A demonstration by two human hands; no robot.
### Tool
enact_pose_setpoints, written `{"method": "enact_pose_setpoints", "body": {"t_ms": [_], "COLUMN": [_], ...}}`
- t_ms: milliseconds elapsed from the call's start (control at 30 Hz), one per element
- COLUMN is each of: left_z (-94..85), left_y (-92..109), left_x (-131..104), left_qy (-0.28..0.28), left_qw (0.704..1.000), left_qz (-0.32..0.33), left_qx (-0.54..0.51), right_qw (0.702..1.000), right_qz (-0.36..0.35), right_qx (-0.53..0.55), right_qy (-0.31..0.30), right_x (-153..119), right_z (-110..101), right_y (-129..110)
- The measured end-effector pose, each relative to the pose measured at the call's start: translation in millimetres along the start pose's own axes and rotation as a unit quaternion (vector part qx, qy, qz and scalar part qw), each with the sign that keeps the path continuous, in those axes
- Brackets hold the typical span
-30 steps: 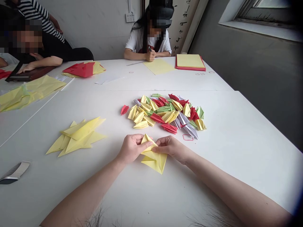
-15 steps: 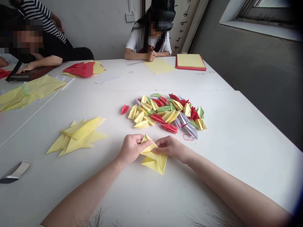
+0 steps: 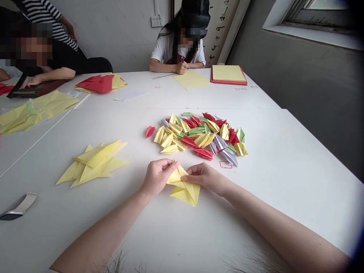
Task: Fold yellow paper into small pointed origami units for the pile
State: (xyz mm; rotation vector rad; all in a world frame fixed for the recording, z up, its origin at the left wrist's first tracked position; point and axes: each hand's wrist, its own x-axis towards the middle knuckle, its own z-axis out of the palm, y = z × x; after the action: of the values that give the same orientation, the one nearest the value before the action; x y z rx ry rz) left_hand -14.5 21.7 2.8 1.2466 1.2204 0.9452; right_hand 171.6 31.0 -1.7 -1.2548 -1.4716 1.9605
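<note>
A partly folded yellow paper [image 3: 186, 191] is held between my two hands above the white table, its pointed lower flap hanging toward me. My left hand [image 3: 157, 175] pinches the upper left edge with thumb and fingers. On the right side, my right hand [image 3: 206, 177] grips the same paper, thumb on top near its middle. Just beyond my hands lies a heap of small folded papers [image 3: 199, 131] in yellow, red, green and pale purple. Several larger folded yellow papers [image 3: 93, 163] are stacked to the left.
A watch-like band [image 3: 22, 206] lies at the left edge of the white table [image 3: 136, 239]. Red and yellow papers [image 3: 99, 82] are farther back. Across the table, a person writes on a yellow sheet [image 3: 193, 79] beside a paper stack [image 3: 229, 74]. Other people are at the back left.
My left hand has shifted slightly up and left, with its thumb nearer the paper's top corner. The paper's upper part looks wider and flatter. My right hand has barely moved.
</note>
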Motion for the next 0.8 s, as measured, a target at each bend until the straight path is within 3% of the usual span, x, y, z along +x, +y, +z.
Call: {"method": "enact_pose_setpoints", "body": {"t_ms": [567, 800], "left_z": [0.4, -1.0], "left_y": [-0.6, -1.0], "left_x": [-1.8, -2.7], "left_qy": [0.022, -0.020], "left_qw": [0.999, 1.000], "left_qz": [0.041, 0.009], "left_qx": [-0.011, 0.011], "right_qw": [1.000, 1.000], "right_qz": [-0.005, -0.003], "right_qx": [0.003, 0.004], "right_qy": [-0.004, 0.001], "right_x": [-1.7, -2.5], "right_z": [-1.4, -0.9], "right_y": [-2.1, -2.4]}}
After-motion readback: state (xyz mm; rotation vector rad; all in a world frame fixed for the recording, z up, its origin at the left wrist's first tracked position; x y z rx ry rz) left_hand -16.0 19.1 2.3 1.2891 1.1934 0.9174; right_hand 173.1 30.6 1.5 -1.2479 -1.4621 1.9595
